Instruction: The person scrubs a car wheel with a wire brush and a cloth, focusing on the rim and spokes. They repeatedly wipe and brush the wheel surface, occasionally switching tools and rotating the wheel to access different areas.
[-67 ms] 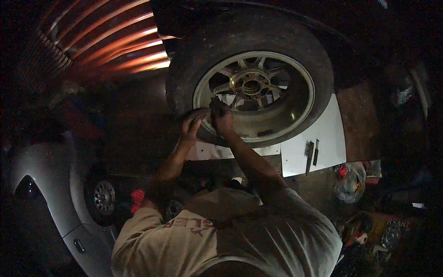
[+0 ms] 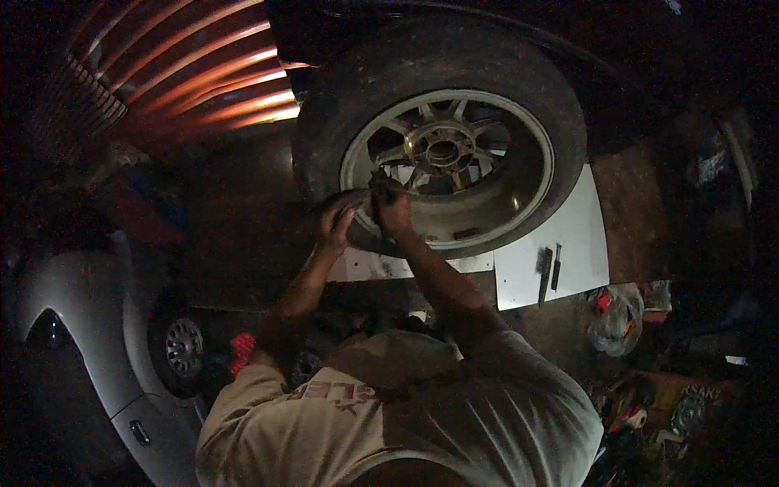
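A large black tyre [image 2: 523,89] lies in front of me with a pale, dirty multi-spoke wheel rim [image 2: 487,219] inside it. At the rim's near left edge, my right hand [image 2: 391,209] is closed round something small and dark that I cannot make out, its upper end showing above the fingers. Just left of it, my left hand [image 2: 335,221] rests against the tyre and rim edge, thumb and fingers apart. Dim light hides the fingertips.
Beneath the tyre is white sheeting [image 2: 588,231], bearing a brush [image 2: 544,276] and a slim dark tool [image 2: 557,266]. A grey car body [image 2: 97,300] stands left. A clear plastic bag [image 2: 614,325] and assorted clutter lie right. Orange-lit corrugated metal [image 2: 211,73] is at far left.
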Tool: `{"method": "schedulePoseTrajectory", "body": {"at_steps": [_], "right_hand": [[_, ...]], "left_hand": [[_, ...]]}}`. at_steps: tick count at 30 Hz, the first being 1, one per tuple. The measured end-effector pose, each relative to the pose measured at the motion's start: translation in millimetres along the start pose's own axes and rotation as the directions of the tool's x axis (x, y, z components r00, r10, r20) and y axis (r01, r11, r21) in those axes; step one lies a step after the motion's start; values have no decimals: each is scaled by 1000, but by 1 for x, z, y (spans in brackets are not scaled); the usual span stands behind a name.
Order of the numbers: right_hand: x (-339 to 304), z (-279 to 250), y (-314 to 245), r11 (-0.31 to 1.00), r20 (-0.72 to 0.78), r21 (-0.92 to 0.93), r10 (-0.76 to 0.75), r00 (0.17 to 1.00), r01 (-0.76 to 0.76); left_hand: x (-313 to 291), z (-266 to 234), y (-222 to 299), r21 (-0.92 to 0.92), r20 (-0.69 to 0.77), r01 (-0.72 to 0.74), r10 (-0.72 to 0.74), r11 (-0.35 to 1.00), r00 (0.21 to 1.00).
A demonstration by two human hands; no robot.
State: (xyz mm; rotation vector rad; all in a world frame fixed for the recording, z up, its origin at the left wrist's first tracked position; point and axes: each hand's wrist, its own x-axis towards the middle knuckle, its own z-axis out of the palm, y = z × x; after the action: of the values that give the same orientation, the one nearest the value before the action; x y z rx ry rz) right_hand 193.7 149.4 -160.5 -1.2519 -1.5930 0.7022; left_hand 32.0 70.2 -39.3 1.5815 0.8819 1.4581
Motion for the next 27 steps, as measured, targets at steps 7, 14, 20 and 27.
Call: {"method": "schedulePoseTrajectory", "body": {"at_steps": [7, 14, 20, 27], "right_hand": [[-6, -140, 9, 828, 396, -545, 116, 911, 131], [-25, -171, 57, 699, 316, -714, 280, 906, 33], [-39, -67, 30, 922, 340, -330, -85, 937, 203], [-16, -164, 2, 812, 572, -437, -80, 816, 386]], "left_hand": [[8, 1, 5, -155, -18, 12, -15, 988, 1000], [0, 4, -8, 28, -89, 10, -8, 1000, 996], [5, 21, 20, 82, -168, 102, -88, 991, 982], [-3, 27, 7, 153, -264, 60, -17, 986, 964]]}}
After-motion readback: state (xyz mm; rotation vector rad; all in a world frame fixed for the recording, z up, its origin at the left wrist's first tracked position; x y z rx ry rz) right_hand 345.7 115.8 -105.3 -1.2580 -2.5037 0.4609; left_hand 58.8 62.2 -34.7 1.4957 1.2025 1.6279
